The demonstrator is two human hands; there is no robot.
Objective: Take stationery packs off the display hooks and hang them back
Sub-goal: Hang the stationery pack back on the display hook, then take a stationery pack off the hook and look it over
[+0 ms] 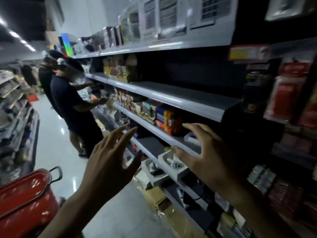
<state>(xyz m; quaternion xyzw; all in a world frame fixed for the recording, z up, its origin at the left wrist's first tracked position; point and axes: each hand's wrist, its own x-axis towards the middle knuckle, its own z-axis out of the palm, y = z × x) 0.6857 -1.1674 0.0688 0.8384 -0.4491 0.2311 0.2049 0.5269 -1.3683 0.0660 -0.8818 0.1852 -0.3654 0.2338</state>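
Beside shelves (171, 98), left hand (109, 162), right hand (205, 160), all fingers (193, 127) spread, holding nothing, one red basket (25, 194)

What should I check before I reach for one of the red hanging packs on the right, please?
1. Left hand free: ok, fingers spread, holds nothing.
2. Right hand free: ok, open, holds nothing.
3. Red hanging packs in view: ok, at the right, blurred.
4. Hooks that carry them visible: cannot tell, too dark and blurred.
5. Red basket out of the way: ok, low at the left.
6. Other people clear: ok, further down the aisle on the left.
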